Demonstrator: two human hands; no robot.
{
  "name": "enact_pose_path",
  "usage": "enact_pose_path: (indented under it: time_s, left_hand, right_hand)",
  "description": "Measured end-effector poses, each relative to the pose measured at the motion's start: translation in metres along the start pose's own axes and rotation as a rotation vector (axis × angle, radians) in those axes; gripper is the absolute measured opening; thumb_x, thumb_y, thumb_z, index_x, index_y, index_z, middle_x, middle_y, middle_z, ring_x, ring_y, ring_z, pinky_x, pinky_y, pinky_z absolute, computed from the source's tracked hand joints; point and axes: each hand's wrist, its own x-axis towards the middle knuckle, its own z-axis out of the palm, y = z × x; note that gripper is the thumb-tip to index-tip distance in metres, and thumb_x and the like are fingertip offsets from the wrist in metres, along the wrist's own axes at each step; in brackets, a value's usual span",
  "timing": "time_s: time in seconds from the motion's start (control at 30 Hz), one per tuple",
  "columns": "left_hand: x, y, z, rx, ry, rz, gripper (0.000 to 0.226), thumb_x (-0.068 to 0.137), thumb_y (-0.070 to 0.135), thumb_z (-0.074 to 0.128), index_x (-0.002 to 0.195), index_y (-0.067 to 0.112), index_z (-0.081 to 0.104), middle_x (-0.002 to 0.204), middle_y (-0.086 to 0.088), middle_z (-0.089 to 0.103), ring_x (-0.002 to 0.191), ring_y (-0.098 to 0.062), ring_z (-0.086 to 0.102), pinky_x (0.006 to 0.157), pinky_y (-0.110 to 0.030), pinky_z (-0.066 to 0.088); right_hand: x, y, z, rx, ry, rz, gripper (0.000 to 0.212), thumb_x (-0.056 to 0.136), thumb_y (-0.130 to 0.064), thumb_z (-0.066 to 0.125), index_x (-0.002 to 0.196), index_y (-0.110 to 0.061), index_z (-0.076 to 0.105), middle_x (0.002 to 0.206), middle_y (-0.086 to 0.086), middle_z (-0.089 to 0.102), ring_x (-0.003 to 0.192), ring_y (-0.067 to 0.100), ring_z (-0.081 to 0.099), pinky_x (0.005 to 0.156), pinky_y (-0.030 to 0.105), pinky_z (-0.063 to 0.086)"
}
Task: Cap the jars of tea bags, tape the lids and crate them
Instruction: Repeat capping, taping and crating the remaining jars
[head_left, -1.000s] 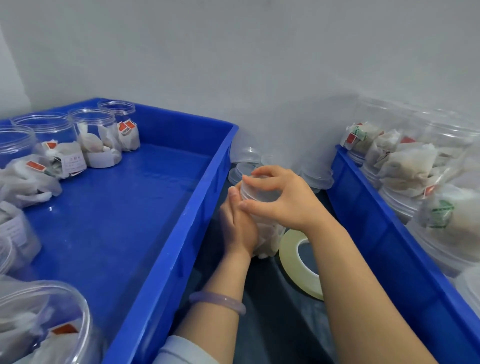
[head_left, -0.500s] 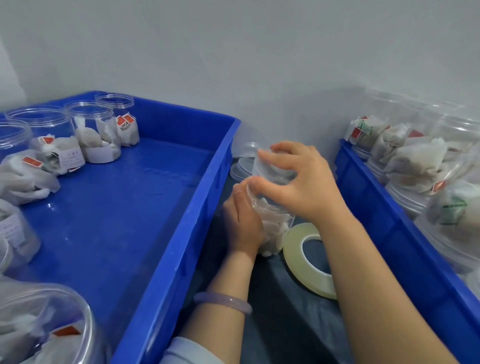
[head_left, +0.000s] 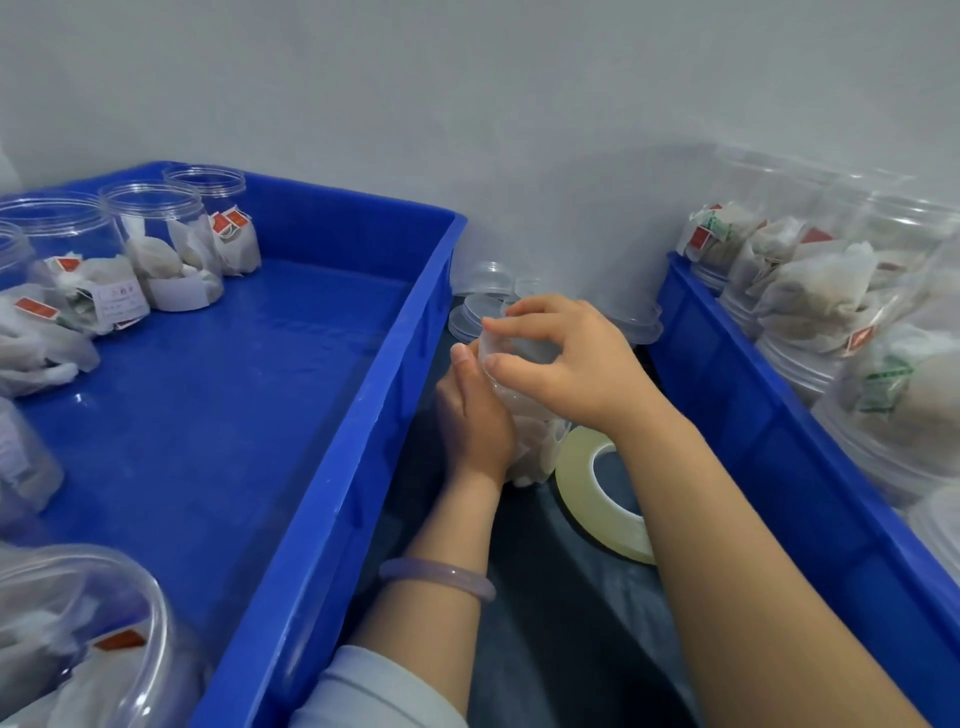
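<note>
A clear jar of tea bags (head_left: 535, 441) stands on the dark surface between two blue crates. My left hand (head_left: 475, 415) wraps its side. My right hand (head_left: 566, 358) grips the clear lid (head_left: 501, 345) on top of the jar with fingers curled round the rim. A roll of clear tape (head_left: 597, 499) lies flat just right of the jar. The left blue crate (head_left: 332, 467) holds several open jars of tea bags (head_left: 166, 249) along its far and left sides. The right blue crate (head_left: 769, 457) holds several more jars (head_left: 826, 291).
Loose clear lids (head_left: 480, 306) are stacked against the white wall behind the hands, between the crates. A large jar (head_left: 78, 639) sits at the near left corner. A bangle (head_left: 436, 574) circles my left wrist.
My right hand has shifted its grip around the lid on the jar, fingers turning; my left hand keeps holding the jar's side. The view has shifted slightly.
</note>
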Motion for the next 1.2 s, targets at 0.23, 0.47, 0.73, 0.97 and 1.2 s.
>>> enact_pose_path:
  time_s: [0.23, 0.47, 0.73, 0.97, 1.2]
  left_hand:
    - [-0.007, 0.006, -0.003, 0.098, -0.013, -0.036, 0.011, 0.094, 0.002, 0.050, 0.097, 0.005, 0.061, 0.095, 0.004, 0.065, 0.083, 0.000, 0.054, 0.072, -0.016, 0.040]
    - [0.002, 0.009, -0.005, 0.011, -0.026, -0.022, 0.050, 0.102, 0.015, 0.030, 0.055, 0.023, 0.045, 0.042, 0.014, 0.052, 0.041, 0.003, 0.046, 0.043, -0.011, 0.035]
    - [0.000, 0.000, 0.001, 0.018, 0.015, -0.011, 0.038, 0.094, 0.019, 0.048, 0.057, 0.023, 0.039, 0.044, 0.010, 0.041, 0.042, 0.006, 0.045, 0.048, -0.010, 0.033]
    - [0.019, 0.004, -0.010, -0.119, -0.228, -0.318, 0.059, 0.101, 0.041, 0.020, 0.102, 0.003, 0.065, 0.111, -0.023, 0.064, 0.108, -0.035, 0.060, 0.100, -0.049, 0.044]
    - [0.001, 0.003, 0.000, 0.082, 0.049, -0.031, 0.048, 0.100, 0.008, 0.031, 0.055, 0.022, 0.042, 0.046, 0.005, 0.051, 0.045, 0.008, 0.052, 0.039, -0.007, 0.033]
  right_hand:
    - [-0.024, -0.025, 0.010, -0.354, -0.054, 0.163, 0.069, 0.088, -0.064, 0.035, 0.146, -0.027, 0.030, 0.153, 0.007, 0.024, 0.135, 0.031, 0.018, 0.106, 0.038, 0.025]
    - [-0.016, -0.018, -0.030, -0.128, -0.126, 0.157, 0.044, 0.061, -0.055, 0.076, 0.095, -0.031, 0.062, 0.108, -0.008, 0.051, 0.111, 0.015, 0.036, 0.080, 0.027, 0.034]
    - [-0.025, -0.025, 0.026, -0.376, 0.123, 0.174, 0.072, 0.082, -0.070, 0.042, 0.131, -0.017, 0.047, 0.141, 0.010, 0.044, 0.127, 0.030, 0.035, 0.100, 0.036, 0.031]
    - [-0.021, 0.002, -0.037, 0.043, -0.185, 0.149, 0.090, 0.060, -0.051, 0.079, 0.139, -0.028, 0.043, 0.138, -0.007, 0.046, 0.125, 0.008, 0.042, 0.098, 0.024, 0.037]
    - [-0.021, 0.002, 0.022, 0.256, 0.203, 0.168, 0.085, 0.062, -0.049, 0.075, 0.138, -0.026, 0.043, 0.135, -0.012, 0.047, 0.123, 0.004, 0.042, 0.093, 0.021, 0.034]
